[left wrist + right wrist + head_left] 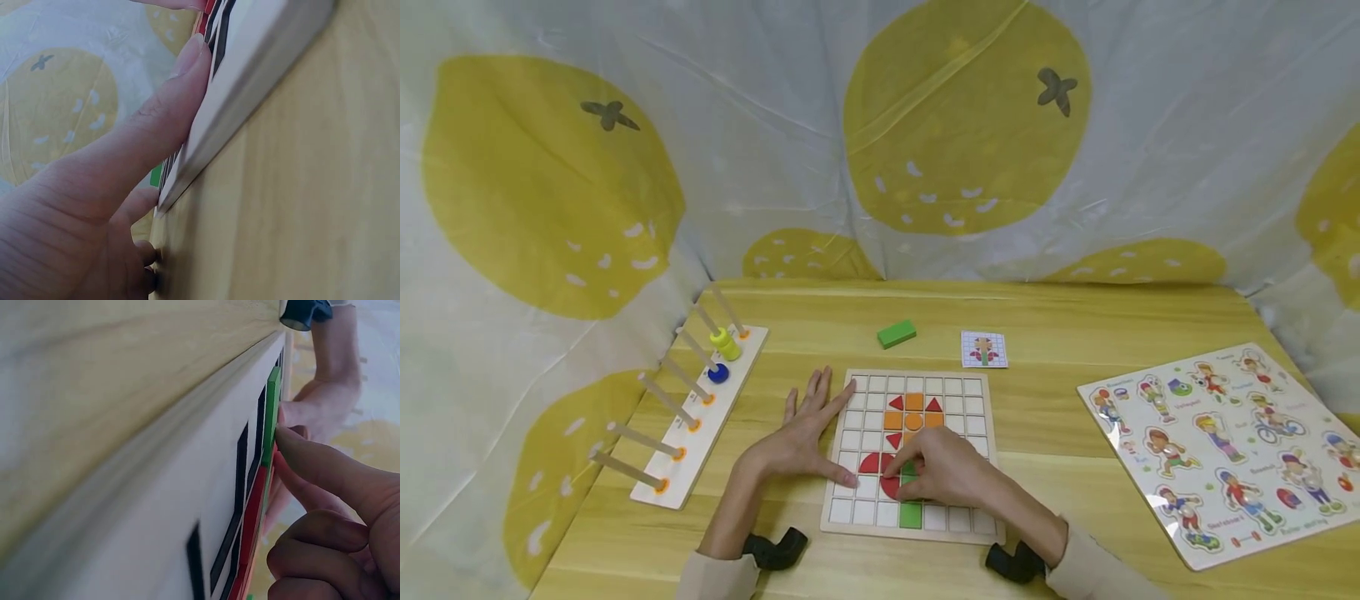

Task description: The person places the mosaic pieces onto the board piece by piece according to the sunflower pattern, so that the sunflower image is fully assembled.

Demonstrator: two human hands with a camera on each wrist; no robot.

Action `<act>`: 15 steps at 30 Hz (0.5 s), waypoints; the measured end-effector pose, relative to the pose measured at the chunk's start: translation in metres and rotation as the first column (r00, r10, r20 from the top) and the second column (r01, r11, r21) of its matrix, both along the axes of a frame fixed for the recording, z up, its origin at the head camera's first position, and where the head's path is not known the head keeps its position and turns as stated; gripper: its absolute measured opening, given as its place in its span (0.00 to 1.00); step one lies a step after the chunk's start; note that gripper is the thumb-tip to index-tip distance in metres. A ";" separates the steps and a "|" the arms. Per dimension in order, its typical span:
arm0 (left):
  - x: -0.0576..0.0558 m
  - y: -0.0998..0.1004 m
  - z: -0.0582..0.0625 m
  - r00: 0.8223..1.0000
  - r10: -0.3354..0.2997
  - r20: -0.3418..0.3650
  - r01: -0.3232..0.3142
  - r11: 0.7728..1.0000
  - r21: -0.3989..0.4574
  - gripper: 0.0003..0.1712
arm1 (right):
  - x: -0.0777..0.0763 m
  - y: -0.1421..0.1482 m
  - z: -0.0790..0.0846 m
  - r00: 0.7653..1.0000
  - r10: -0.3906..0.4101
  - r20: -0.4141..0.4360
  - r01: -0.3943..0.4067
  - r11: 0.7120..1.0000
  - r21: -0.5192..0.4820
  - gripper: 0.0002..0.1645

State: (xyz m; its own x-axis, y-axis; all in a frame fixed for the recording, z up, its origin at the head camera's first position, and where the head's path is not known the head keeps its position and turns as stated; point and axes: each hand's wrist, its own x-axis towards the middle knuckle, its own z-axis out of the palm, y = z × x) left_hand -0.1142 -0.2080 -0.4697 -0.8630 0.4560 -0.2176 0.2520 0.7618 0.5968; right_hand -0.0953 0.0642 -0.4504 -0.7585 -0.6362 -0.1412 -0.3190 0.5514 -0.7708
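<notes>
A square wooden grid board (865, 512) lies flat, bearing a pattern of orange tiles (913, 401), red tiles (869, 462) and green tiles (910, 517). My left hand (793, 442) is spread along its left edge, thumb resting on the frame and squares; the left wrist view shows that thumb (181, 69) against the rim. With thumb and forefinger, my right hand (951, 467) pinches a curved red tile (889, 488) at the board's lower middle. In the right wrist view its other fingers (319, 550) are curled, beside a green tile (270, 412).
Left stands a peg rack (700, 433) with yellow rings (726, 343) and a blue ring (718, 373). Behind the board are a green box (897, 334) and a small pattern card (984, 349). A sports picture puzzle (1232, 458) lies right. A lemon-print curtain (775, 150) encloses the table.
</notes>
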 end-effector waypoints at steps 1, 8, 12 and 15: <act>0.000 0.000 0.000 1.000 0.000 0.002 0.000 1.000 -0.001 0.78 | 0.000 0.001 0.000 1.000 -0.002 0.019 0.002 1.000 -0.009 0.08; 0.001 0.000 0.000 1.000 0.010 0.008 -0.010 1.000 0.001 0.79 | -0.005 0.007 0.003 0.995 -0.005 0.104 0.010 0.998 -0.055 0.09; 0.000 0.000 0.000 1.000 0.014 0.008 -0.014 1.000 0.003 0.79 | -0.012 0.011 0.007 0.997 -0.008 0.075 0.012 0.998 -0.064 0.10; -0.001 -0.001 -0.001 1.000 0.009 0.005 -0.009 1.000 0.008 0.79 | -0.015 0.015 0.011 0.997 -0.019 0.069 0.024 0.997 -0.069 0.09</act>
